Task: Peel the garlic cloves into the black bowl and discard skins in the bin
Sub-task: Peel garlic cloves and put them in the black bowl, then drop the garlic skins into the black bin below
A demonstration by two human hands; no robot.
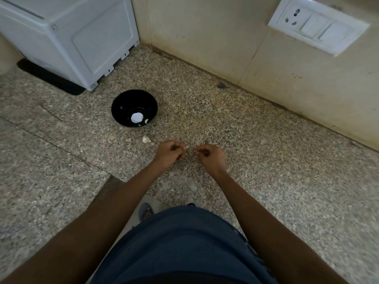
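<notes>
While both hands hover close together over the speckled granite worktop (266, 160), I see the left hand (170, 153) curled, pinching something pale at its fingertips, too small for me to name. My right hand (211, 157) is curled likewise, its fingertips almost meeting the left's; what it holds I cannot tell. Just beyond and left of the left hand lies a whitish unpeeled garlic clove (146, 139). Farther out the same way sits the round glossy black bowl (123, 103), holding pale peeled cloves (146, 121). Well beyond stands a white plastic appliance (82, 37).
</notes>
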